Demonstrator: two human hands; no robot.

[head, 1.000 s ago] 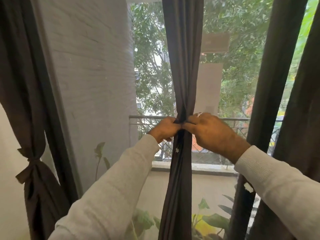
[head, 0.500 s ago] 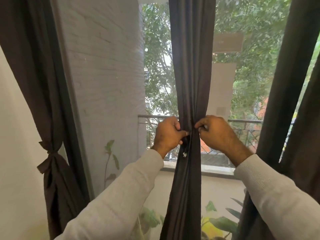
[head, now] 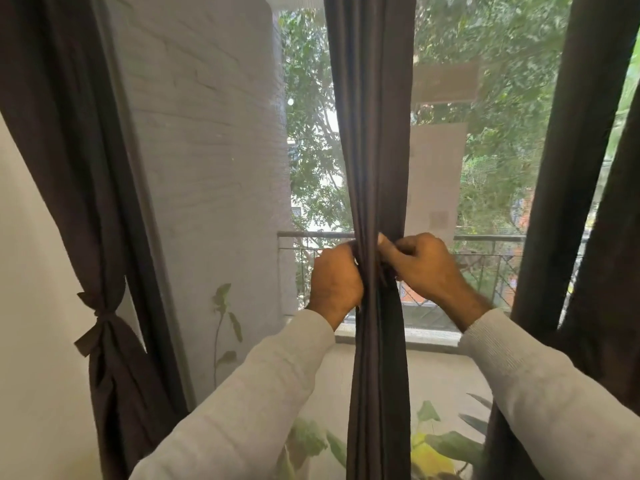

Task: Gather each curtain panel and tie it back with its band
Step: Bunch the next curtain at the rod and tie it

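Observation:
A dark brown curtain panel [head: 372, 133] hangs gathered in the middle of the window. My left hand [head: 334, 282] grips its left side at rail height. My right hand [head: 419, 265] pinches the fabric from the right, thumb and fingers pressed into the folds. The band is hidden between my hands and I cannot make it out. At the far left another brown panel [head: 69, 168] hangs tied with a knotted band [head: 98, 315]. Two more brown panels [head: 568, 168] hang loose at the right.
Behind the glass lie a white brick wall [head: 207, 168], a balcony railing [head: 485, 239] and trees. Potted plants [head: 440, 445] stand low beyond the window. A cream wall [head: 31, 306] borders the left.
My hands have closed in tighter on the middle panel, the left now wrapped against its side. The view has shifted right, so the tied left panel sits further into the frame.

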